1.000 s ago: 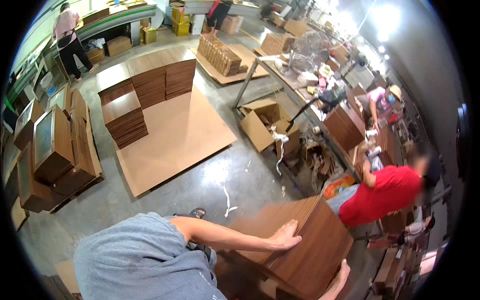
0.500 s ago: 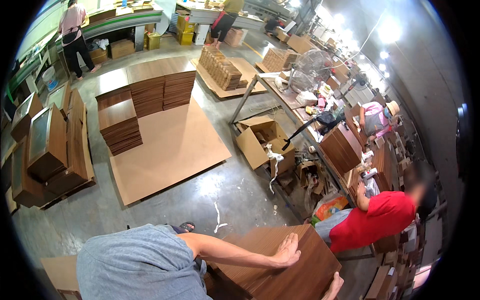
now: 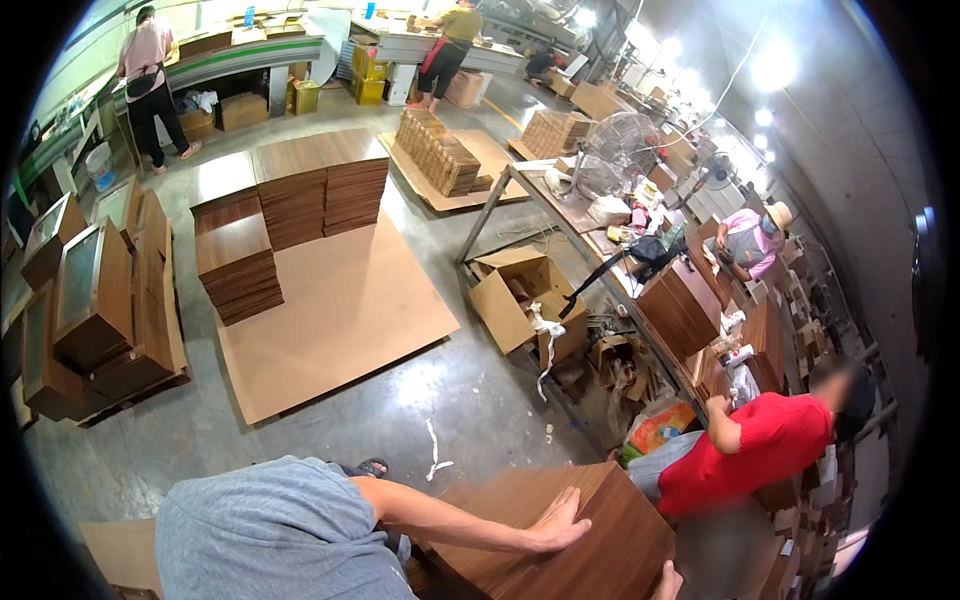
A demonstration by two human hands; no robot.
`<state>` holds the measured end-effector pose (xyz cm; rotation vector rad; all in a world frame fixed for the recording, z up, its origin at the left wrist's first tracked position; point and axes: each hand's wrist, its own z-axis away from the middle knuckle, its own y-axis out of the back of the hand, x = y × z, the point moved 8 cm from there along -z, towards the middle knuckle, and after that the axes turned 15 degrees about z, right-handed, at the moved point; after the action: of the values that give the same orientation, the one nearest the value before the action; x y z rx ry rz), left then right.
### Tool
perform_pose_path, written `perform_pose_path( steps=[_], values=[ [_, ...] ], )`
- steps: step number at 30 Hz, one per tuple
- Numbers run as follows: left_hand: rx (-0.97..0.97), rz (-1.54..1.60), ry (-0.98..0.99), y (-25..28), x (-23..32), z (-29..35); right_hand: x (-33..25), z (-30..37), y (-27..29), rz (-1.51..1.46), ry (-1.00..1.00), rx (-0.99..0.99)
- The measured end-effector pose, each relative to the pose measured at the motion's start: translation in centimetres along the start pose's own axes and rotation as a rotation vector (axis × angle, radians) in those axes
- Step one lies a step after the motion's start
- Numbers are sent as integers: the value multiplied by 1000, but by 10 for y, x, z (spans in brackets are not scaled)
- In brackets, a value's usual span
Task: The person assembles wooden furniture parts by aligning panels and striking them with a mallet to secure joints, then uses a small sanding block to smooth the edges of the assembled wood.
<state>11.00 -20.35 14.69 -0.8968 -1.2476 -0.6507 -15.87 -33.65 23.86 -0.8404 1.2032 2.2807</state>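
Observation:
Below me is a dark brown wood-grain panel (image 3: 600, 530), its long edges running at a slant; a line along its upper right side suggests another panel under it or beside it. My left hand (image 3: 558, 520) lies flat on its top face, fingers stretched out. At the right-hand edge of the panel, my right hand (image 3: 667, 582) grips the rim; most of that hand is cut off by the lower border of the picture. My grey shirt (image 3: 270, 530) fills the lower left and hides what lies beneath.
Ahead, stacked brown panels (image 3: 290, 185) stand on a cardboard sheet (image 3: 340, 330). Glass-fronted cabinets (image 3: 95, 290) are at the left. A cluttered workbench (image 3: 590, 225) with an open carton (image 3: 530, 300) runs along the right, where a person in red (image 3: 760, 450) works close by.
My left hand has slid slightly left and down across the panel, still flat. My right hand has shifted a little lower along the edge. The person in red has drawn an arm in.

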Motion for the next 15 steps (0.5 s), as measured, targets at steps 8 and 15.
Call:
perform_pose_path(
  steps=[8, 15],
  values=[
    [-53, -45, 89, -1, -49, 57, 62, 26, 12, -32, -63, 27],
    [-195, -91, 166, 0, -53, 137, 148, 64, 32, 8, -100, 110]
  ],
)
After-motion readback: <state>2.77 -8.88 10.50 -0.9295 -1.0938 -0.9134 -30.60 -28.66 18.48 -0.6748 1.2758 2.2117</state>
